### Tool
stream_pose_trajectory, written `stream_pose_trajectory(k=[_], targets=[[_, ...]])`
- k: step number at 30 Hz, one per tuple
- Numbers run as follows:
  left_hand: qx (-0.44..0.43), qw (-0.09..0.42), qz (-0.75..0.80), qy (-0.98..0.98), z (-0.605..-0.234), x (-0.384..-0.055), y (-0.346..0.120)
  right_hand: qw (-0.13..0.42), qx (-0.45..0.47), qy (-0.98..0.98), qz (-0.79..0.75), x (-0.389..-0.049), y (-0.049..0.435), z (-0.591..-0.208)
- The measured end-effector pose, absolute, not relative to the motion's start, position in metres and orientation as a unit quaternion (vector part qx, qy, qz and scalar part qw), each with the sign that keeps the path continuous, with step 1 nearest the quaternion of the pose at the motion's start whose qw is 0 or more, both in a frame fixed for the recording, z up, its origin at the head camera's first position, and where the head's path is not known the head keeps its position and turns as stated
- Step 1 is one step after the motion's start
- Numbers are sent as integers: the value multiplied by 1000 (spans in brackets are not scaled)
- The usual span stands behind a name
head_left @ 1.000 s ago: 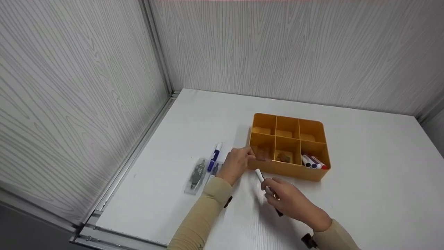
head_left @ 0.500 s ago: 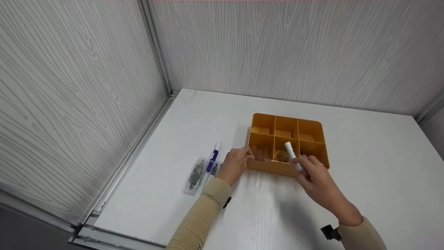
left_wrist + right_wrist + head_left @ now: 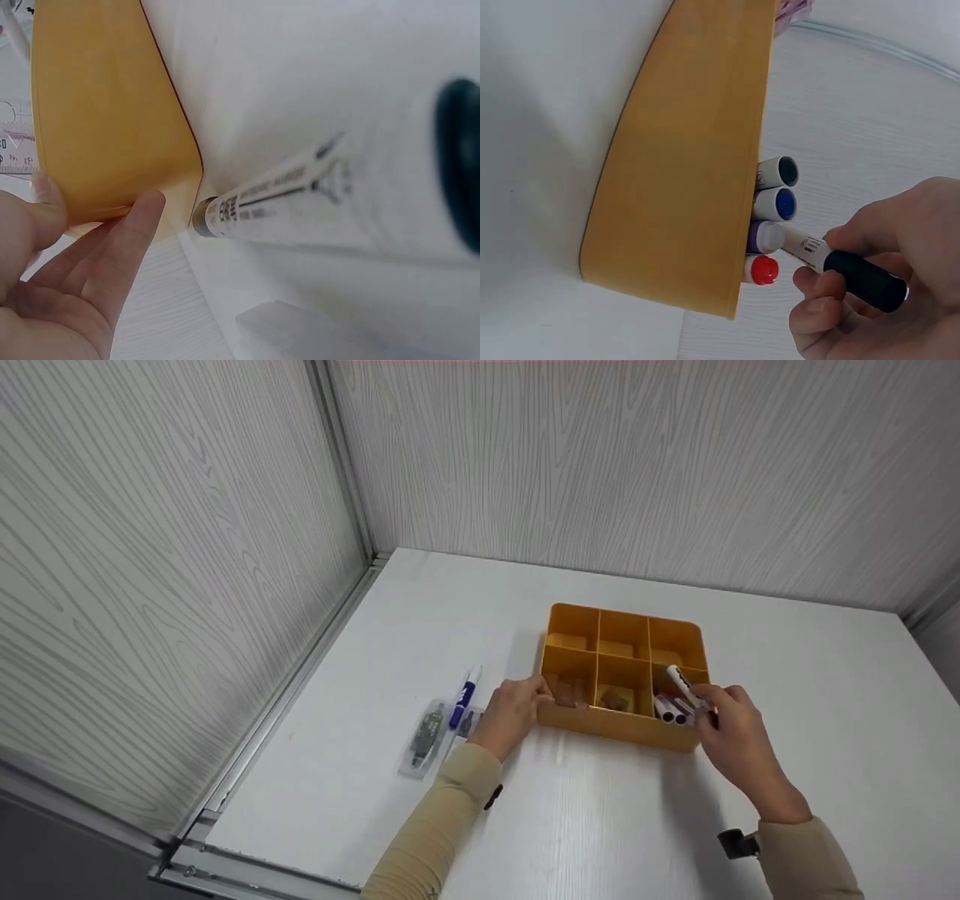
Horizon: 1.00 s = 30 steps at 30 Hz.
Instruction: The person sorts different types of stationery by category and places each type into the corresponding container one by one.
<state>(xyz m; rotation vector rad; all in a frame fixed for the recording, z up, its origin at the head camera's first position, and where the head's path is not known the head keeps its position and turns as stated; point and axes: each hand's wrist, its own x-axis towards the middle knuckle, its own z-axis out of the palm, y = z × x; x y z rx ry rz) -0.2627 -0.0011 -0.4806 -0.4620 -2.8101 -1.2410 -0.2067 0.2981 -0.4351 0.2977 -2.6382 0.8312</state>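
My left hand grips the near left corner of an orange six-compartment organizer box, thumb at the rim and fingers against the outer wall. My right hand holds a white whiteboard marker tilted over the front right compartment. In the right wrist view, the fingers are around the black cap of that marker, whose white end points in behind the box wall. Several markers stand in that compartment; their ends include a red cap and a blue one.
A blue-and-white marker lies left of the box. Beside it is a clear pack with a grey item, and another pack partly behind the left wrist. A clear ruler shows past the rim. Panel walls enclose the table.
My right hand has carried the marker from in front of the box, rightward and away from me, to above the front right compartment. The left hand has kept its grip on the box corner.
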Motion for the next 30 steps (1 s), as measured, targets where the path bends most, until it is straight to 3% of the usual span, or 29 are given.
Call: stream_pose_trajectory(k=[14,23,30], targets=[[-157,38,-387,-908,-481,-262,1,152,62,-946,279,-215,308,-448],[-146,33,-398,-905,-482,-262,2,61,36,-959,275,-221,307,-451],[-141,27,-403,-904,-482,-262,2,111,53,-956,266,-217,306,-465]])
